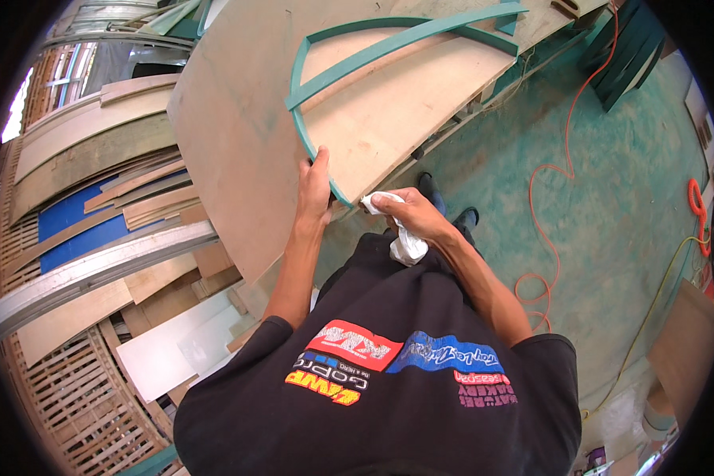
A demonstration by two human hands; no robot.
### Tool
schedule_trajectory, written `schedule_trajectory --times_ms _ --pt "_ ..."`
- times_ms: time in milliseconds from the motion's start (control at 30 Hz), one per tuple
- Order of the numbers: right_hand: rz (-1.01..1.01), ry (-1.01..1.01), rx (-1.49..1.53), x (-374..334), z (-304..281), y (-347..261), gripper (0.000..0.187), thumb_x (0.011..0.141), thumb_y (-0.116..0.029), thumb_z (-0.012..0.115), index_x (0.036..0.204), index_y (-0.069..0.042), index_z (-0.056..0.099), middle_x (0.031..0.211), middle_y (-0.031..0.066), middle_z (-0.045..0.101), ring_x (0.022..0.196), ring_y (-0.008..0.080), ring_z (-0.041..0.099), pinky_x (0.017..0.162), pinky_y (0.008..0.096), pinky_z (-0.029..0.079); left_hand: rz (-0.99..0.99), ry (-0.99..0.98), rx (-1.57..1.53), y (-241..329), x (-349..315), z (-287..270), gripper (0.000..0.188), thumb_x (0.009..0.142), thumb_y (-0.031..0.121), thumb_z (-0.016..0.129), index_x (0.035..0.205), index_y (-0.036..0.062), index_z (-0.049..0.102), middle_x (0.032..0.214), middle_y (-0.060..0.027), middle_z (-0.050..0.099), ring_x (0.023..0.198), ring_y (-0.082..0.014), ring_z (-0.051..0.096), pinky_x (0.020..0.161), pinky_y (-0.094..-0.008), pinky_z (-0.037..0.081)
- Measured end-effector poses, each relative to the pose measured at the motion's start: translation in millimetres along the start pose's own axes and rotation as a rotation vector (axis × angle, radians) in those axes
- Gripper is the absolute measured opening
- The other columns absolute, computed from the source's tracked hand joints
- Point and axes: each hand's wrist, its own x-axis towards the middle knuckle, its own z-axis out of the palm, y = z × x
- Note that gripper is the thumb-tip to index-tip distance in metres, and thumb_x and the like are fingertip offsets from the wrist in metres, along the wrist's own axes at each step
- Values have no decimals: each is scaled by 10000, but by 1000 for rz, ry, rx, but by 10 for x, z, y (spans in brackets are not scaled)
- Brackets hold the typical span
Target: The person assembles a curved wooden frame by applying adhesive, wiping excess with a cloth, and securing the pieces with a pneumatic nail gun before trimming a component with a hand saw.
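My left hand (316, 189) is closed around the near left end of a curved green strip (297, 71), its thumb on the upper side. That strip rises like a rim around a pale wooden surface (389, 103). A second long green strip (404, 49) lies across the curve toward the far right. Just right of the strip's near end, at the table's edge, my right hand (420, 216) pinches a crumpled white cloth (408, 247). Part of the cloth hangs below my fingers, close to my shirt. Whether the cloth touches the strip I cannot tell.
A large wooden tabletop (222, 103) extends left and away. Stacked boards (95, 159) and a metal rail (103, 274) are at the left. An orange hose (567, 151) winds across the green-stained floor (603, 214). Dark curved pieces (623, 63) stand at the far right.
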Motion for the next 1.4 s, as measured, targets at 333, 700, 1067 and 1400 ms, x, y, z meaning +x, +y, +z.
schedule_trajectory --times_ms 333,700,1067,1400 --pt "-47 102 24 -76 43 -86 375 1020 -397 653 1012 -35 752 693 -38 600 583 38 507 528 236 388 8 -75 -6 79 -90 107 535 1069 315 518 1361 -109 374 1297 -240 580 1141 -281 670 925 -396 590" --pt "-127 224 103 -15 -359 -160 337 1010 -331 666 1098 -16 748 725 -28 621 560 45 520 490 245 396 41 -46 -10 131 -79 139 532 1061 306 538 1374 -89 365 1308 -223 580 1144 -257 667 923 -377 587" --pt "-228 371 149 98 -763 -394 247 997 -272 665 923 -36 680 646 -25 546 486 55 471 437 245 358 36 -44 -8 190 -114 138 513 1065 245 525 1431 -78 368 1353 -214 569 1210 -275 635 996 -394 553" --pt "-280 512 166 144 -1135 -581 215 985 -237 664 919 -35 691 646 -19 571 504 58 490 457 248 386 -10 -29 19 90 -83 12 531 1069 245 517 1439 -91 337 1387 -252 535 1240 -288 617 1008 -405 547"
